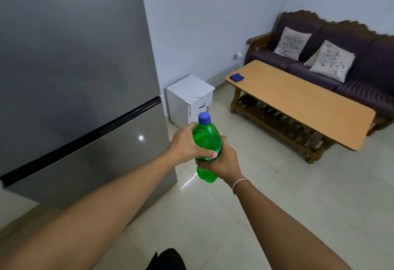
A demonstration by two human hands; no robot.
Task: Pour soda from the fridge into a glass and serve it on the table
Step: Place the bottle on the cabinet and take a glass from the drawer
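Note:
A green plastic soda bottle (206, 139) with a blue cap stands upright in both my hands at the centre of the view. My left hand (185, 144) wraps its upper body from the left, thumb across the front. Lower down, my right hand (221, 163) grips the middle from the right. The grey fridge (74, 78) fills the left side with its doors closed. A long wooden coffee table (302, 103) stands to the right, in front of a sofa. No glass shows in the view.
A small white cabinet (189, 99) sits between the fridge and the table against the wall. A blue cloth (237, 77) lies on the table's far corner. The dark sofa (351, 56) holds two pale cushions. Pale tiled floor lies between me and the table.

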